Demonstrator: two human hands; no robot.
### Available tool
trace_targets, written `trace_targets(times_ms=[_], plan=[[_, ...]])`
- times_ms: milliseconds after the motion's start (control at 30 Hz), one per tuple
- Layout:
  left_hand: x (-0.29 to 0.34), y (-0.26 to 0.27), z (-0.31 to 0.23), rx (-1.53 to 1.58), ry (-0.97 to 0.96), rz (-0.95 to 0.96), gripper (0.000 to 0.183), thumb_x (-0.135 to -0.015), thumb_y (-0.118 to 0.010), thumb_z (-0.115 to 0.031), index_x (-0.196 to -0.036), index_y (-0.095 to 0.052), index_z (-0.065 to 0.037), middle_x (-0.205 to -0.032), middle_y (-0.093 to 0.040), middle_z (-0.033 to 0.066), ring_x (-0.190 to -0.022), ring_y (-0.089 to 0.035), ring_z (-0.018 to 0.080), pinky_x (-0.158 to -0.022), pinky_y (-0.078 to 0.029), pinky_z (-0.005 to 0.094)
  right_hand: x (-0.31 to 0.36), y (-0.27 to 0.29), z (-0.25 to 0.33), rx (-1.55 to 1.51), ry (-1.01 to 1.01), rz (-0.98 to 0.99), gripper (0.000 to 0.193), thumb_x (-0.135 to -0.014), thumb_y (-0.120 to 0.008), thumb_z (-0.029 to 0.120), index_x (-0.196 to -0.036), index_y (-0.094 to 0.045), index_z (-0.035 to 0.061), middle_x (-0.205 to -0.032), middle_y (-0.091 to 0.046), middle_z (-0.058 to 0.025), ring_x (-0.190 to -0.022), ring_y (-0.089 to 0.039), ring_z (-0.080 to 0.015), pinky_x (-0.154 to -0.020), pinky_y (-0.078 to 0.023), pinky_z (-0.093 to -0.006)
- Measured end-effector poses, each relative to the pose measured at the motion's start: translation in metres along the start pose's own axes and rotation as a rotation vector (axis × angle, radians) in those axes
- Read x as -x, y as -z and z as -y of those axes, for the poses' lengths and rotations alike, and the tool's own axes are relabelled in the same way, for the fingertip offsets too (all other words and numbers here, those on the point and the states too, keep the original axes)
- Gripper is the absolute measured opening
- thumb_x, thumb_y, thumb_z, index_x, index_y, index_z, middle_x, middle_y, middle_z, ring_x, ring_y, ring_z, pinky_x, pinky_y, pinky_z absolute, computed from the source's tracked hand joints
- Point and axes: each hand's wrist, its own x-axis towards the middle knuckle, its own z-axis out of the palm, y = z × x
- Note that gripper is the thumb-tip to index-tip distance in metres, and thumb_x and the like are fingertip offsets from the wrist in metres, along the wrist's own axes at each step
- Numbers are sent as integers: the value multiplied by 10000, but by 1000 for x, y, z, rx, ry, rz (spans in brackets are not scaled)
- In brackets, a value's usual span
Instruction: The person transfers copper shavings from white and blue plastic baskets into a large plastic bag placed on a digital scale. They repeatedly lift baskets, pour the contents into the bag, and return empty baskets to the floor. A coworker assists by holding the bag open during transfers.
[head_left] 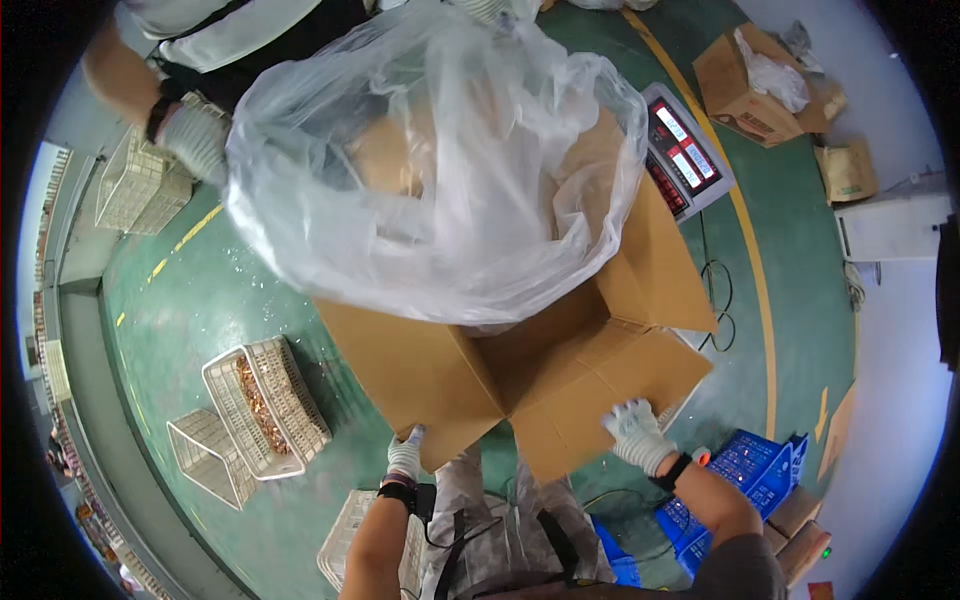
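A large open cardboard box [560, 425] stands in front of me with its flaps folded outward. My left hand [405, 455], in a white knit glove, grips the outer corner of the near left flap. On the near right flap, my gloved right hand [637, 437] holds the edge with its fingers over the top; its thumb is not clearly visible. A big clear plastic bag [440, 240] spreads wide-mouthed over the box, hiding much of its inside. Across from me, a co-worker's gloved hand [195, 140] is at the bag's left rim.
A scale with lit displays [685, 150] is right of the box. White crates, one holding copper-coloured pieces [262, 405], sit at left on the green floor. Blue crates [740, 485] are at lower right. Another carton [750, 90] stands at far right. A black cable [728, 300] crosses the floor.
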Motion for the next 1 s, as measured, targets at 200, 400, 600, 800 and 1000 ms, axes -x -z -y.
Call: trace_targets(times_ms=[200,400,600,800,1000], plan=[[-104,-19,30,-1010,-130,-134,650,-782,-687,-427,-1286,-513,-56,-1288,-577,124,-1148,-562,356,-941,-480,431,13,-127,24,45,-140,70,245,-781,-574,233,-1013,-631,178,-1017,-598,-70,-1002,-553,-260,-867,-405,-456],[-127,-107,19,-1410,-619,350,464,-922,-498,-392,-1264,-556,-84,-1324,-560,114,-1147,-564,313,-1005,-422,391,-12,-204,14,-137,-412,131,463,-753,-662,313,-1168,-554,138,-1172,-521,-150,-1128,-498,-330,-937,-384,-516],[-109,-147,13,-1415,-545,330,501,-913,-517,-400,-1299,-513,-80,-1334,-549,128,-1157,-556,321,-1007,-420,391,-135,-235,-4,-2065,-889,-158,702,-769,-746,395,-1299,-408,82,-1315,-468,-142,-1200,-465,-337,-959,-428,-516],[-97,-166,5,-1343,-521,317,547,-905,-535,-407,-1335,-469,-76,-1344,-539,142,-1167,-548,328,-1008,-417,391,-193,-294,-29,-1223,-324,-361,346,-856,-648,211,-1153,-532,77,-1081,-610,-108,-1039,-597,-268,-886,-524,-455],[-66,-201,-8,-1240,-620,363,599,-896,-554,-414,-1371,-426,-72,-1354,-528,156,-1177,-540,336,-1010,-414,391,-193,-330,-30,-1408,-443,-517,306,-820,-650,125,-1115,-587,73,-1097,-631,-123,-1059,-594,-271,-915,-491,-404]])
